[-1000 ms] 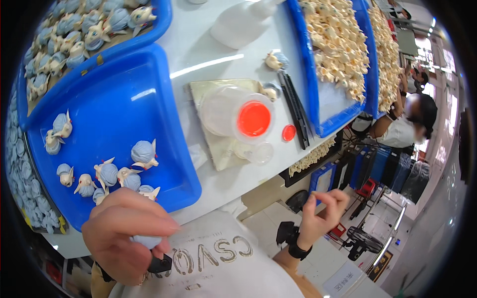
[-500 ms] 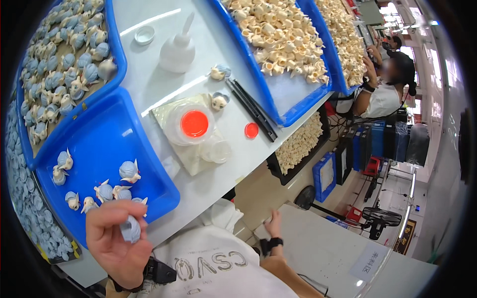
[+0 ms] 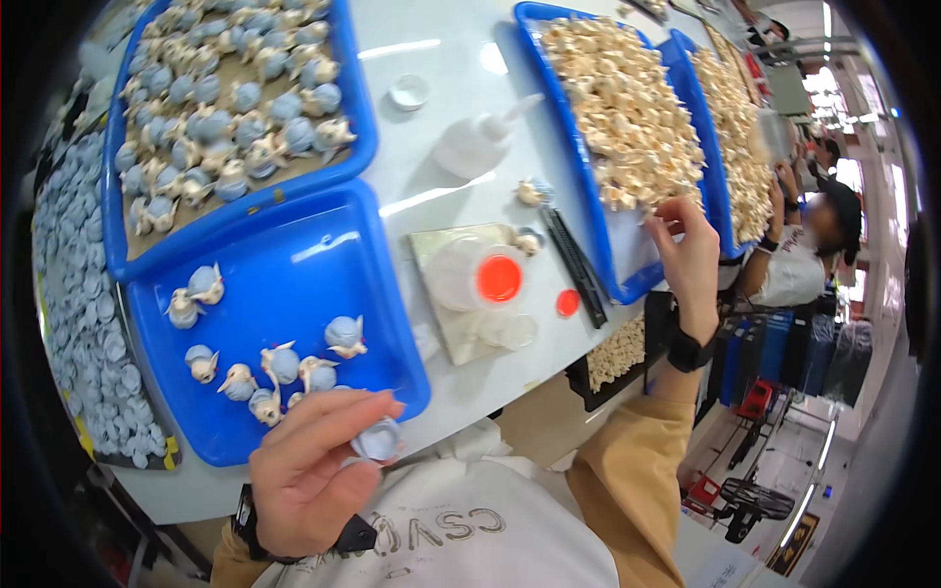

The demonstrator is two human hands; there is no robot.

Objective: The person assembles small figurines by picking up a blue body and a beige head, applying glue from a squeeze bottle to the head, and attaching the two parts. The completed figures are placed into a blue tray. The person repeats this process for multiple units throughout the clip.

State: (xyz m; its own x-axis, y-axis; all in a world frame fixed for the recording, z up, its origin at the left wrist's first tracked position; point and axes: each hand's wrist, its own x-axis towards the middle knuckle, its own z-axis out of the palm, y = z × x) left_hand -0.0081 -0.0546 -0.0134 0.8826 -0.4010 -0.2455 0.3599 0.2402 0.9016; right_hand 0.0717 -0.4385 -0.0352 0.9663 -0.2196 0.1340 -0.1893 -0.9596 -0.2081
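Observation:
My left hand (image 3: 319,470), close to me in front of the near blue tray, pinches a hollow grey-blue doll hair piece (image 3: 376,441) between thumb and fingers. Out at the right, my right hand (image 3: 689,245) is at the near end of a blue tray heaped with cream doll head parts (image 3: 627,108). Its thumb and fingers come together at the pile's edge; what is between them is too small to make out. Assembled doll heads with grey-blue hair, such as one doll head (image 3: 345,334), lie in the near blue tray (image 3: 235,446).
Mid-table stand a tub with a red-orange inside (image 3: 499,278), a white squeeze bottle (image 3: 474,145) and black pens (image 3: 574,265). A fuller tray of doll heads (image 3: 245,96) is at the far left, beside heaped hair pieces (image 3: 88,323). Another person (image 3: 794,265) sits at the right.
My right hand has risen from beside my body to the cream parts tray. My left hand still holds the hair piece, now turned hollow side up. The whole view has shifted.

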